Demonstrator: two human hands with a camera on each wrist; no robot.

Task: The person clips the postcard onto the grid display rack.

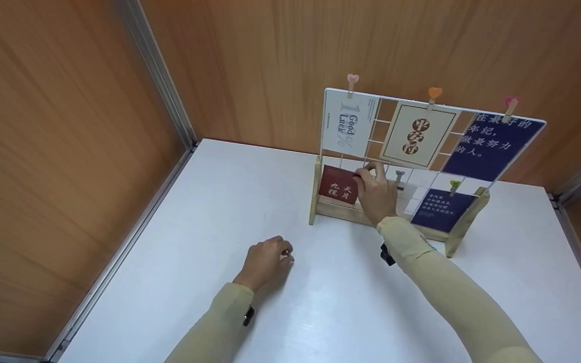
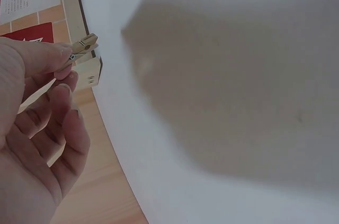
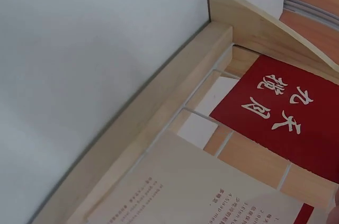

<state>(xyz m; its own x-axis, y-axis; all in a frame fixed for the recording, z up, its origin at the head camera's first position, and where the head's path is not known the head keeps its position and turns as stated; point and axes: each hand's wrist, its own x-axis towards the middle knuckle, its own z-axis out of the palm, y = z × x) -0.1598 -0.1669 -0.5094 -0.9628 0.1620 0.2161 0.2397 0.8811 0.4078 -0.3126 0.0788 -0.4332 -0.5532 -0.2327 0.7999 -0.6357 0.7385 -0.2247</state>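
Note:
My left hand [image 1: 265, 259] is low over the white table, in front of the rack. Between its thumb and index finger it pinches a small wooden clothespin [image 2: 83, 48], seen plainly in the left wrist view. At the rack, my right hand [image 1: 379, 194] has its thumb and fingers bent at the upper right corner of a red card [image 1: 335, 182], pinching it against the wire grid. White Chinese characters mark this card, which sits lower left on the rack [image 1: 343, 213]. In the right wrist view the red card shows well, but the fingertips are almost wholly out of frame.
Along the grid's top, heart-topped clothespins hold a white card [image 1: 349, 126], a cream card [image 1: 420, 135] and a navy card [image 1: 495, 146]. Lower down hang a pale card [image 3: 196, 187] and another navy card [image 1: 442, 210]. Wooden panels [image 1: 250, 75] stand behind and beside the table.

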